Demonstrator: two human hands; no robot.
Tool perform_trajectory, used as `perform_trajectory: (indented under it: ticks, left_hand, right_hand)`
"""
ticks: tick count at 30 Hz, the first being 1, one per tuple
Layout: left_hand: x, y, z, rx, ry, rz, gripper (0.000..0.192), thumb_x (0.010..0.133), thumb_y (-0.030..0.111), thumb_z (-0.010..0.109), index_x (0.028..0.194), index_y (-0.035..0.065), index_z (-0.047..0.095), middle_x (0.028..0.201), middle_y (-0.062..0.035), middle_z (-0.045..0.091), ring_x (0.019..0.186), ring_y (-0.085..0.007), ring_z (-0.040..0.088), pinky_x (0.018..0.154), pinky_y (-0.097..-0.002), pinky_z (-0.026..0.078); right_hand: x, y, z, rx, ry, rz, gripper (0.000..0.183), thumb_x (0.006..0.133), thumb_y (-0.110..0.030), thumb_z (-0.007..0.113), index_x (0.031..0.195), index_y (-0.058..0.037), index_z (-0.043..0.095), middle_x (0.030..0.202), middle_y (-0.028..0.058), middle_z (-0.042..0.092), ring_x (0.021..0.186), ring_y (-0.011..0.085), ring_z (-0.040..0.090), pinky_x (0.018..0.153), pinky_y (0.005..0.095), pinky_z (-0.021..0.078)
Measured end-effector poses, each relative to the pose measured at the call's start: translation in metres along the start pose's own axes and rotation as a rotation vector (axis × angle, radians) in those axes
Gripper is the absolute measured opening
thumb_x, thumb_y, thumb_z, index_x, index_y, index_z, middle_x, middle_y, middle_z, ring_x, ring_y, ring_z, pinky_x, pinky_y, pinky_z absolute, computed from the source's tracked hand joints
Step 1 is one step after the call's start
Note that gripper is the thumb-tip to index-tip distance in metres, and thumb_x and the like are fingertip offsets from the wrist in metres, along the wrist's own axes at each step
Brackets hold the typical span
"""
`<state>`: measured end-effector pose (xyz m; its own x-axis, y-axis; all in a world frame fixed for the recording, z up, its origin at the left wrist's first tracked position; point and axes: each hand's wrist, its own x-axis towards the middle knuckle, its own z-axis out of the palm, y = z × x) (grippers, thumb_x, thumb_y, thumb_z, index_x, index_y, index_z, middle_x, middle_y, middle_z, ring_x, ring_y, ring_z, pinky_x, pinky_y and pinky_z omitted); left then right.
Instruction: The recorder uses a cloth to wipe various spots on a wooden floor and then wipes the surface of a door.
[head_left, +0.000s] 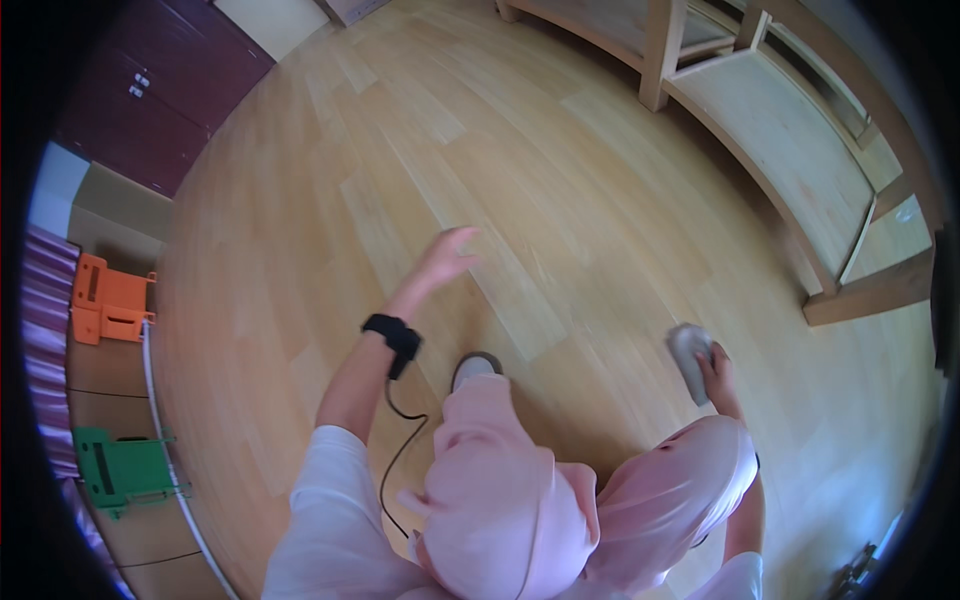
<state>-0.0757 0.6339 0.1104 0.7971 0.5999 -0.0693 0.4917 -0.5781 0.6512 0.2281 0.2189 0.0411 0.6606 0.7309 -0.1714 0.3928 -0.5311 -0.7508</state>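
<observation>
My left hand (448, 256) is stretched out over the wood-look floor (517, 247), fingers apart, with nothing in it. A black strap (395, 341) with a thin black cable (390, 465) sits around that wrist. To the right, my right hand (721, 379) grips a grey item (688, 360), perhaps a cloth or a shoe; blur hides which. It is low beside my bent right knee, close to the floor. Between the hands are my knees in pink trousers (510, 495) and one light shoe (475, 367).
Wooden bed frames (780, 135) stand at the upper right, with posts on the floor. A dark red cabinet (150, 82) is at the upper left. Along the left wall are an orange plastic rack (112, 298), a green one (127, 469), a white pipe or cable (166, 442) and a purple curtain (49, 337).
</observation>
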Motion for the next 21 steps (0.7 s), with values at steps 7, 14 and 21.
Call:
perform_trajectory:
  ticks: [7,14,21]
  left_hand:
    - [-0.099,-0.149,-0.031,0.531,-0.294,-1.008,0.122,0.053,0.060,0.068,0.132,-0.0016,-0.001,0.140,-0.0180,0.005,0.126,-0.0396,0.008,0.103,-0.0457,0.012]
    - [-0.220,-0.163,-0.008,0.040,-0.020,-1.358,0.135,0.046,0.072,0.062,0.130,-0.0035,-0.013,0.136,-0.0275,-0.005,0.126,-0.0429,-0.005,0.101,-0.0504,0.003]
    - [-0.230,-0.163,0.007,-0.130,0.011,-1.417,0.139,0.044,0.065,0.069,0.127,0.0080,-0.027,0.128,-0.0342,-0.024,0.120,-0.0494,-0.018,0.090,-0.0658,0.004]
  right_hand:
    - [-0.067,0.161,-0.055,0.321,0.817,0.498,0.026,0.081,-0.027,0.055,0.087,-0.0026,0.052,0.064,0.0061,0.053,0.058,0.0196,0.052,0.053,0.0314,0.0415]
    - [-0.033,0.091,-0.068,0.425,0.737,0.648,0.034,0.083,-0.035,0.049,0.091,-0.0023,0.050,0.066,0.0064,0.053,0.058,0.0175,0.054,0.051,0.0307,0.0431]
    - [0.088,0.010,-0.060,0.552,0.343,0.570,0.043,0.086,-0.043,0.042,0.095,-0.0020,0.049,0.067,0.0067,0.053,0.057,0.0154,0.055,0.050,0.0300,0.0447]
